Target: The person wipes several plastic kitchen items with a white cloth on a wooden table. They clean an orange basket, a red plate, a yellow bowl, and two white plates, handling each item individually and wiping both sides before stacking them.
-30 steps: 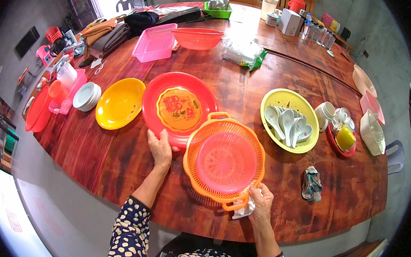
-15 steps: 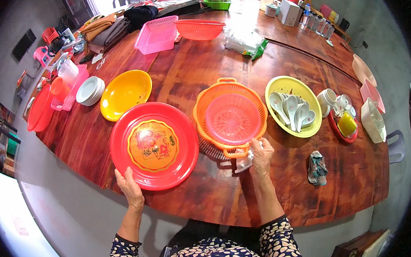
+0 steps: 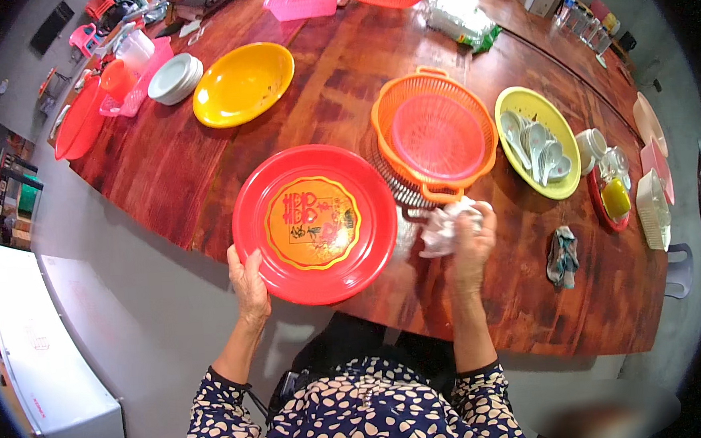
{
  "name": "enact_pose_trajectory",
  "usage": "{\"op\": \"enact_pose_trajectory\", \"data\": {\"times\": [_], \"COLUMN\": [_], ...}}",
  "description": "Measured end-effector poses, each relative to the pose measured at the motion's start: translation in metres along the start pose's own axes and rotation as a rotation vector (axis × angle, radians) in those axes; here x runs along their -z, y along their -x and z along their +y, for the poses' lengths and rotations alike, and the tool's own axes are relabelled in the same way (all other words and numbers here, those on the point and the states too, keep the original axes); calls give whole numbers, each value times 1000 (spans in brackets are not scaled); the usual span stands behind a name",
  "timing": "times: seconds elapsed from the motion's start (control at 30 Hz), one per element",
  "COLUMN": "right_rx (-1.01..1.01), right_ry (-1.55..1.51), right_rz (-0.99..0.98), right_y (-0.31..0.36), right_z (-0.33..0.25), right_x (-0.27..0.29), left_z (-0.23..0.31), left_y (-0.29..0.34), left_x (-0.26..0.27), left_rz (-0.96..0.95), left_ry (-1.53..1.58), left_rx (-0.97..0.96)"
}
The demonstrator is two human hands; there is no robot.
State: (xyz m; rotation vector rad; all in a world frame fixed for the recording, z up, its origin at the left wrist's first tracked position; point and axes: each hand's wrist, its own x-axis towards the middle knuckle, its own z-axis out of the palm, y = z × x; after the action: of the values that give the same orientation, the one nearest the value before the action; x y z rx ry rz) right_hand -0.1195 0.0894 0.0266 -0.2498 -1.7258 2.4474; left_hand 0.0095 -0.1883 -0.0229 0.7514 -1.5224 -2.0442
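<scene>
My left hand grips the red plate by its rim, fingers clamped, holding it off the desk edge. My right hand bunches what looks like a white cloth, fingers closed, beside the orange colander.

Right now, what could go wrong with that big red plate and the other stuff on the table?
The red plate sticks out past the table edge, gripped at its rim only by the left hand; it might tip or slip off. The right hand, holding a crumpled white cloth, is right beside the orange colander and could nudge it toward the yellow-green plate of spoons.
</scene>
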Motion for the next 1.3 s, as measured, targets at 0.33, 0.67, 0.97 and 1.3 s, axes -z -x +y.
{"op": "enact_pose_trajectory", "data": {"times": [0.33,0.67,0.97,1.3], "right_rx": [692,821,974,630], "right_ry": [1315,857,1288,1405], "right_rz": [-708,-1169,-748,-884], "right_y": [64,96,28,61], "right_z": [42,74,106,61], "right_x": [-7,-53,-101,-25], "left_z": [-10,-35,-34,-36], "left_y": [24,13,19,22], "left_x": [-18,-14,-22,-22], "left_rz": [66,90,92,91], "left_ry": [138,-28,-111,-56], "left_rx": [13,-39,-160,-136]}}
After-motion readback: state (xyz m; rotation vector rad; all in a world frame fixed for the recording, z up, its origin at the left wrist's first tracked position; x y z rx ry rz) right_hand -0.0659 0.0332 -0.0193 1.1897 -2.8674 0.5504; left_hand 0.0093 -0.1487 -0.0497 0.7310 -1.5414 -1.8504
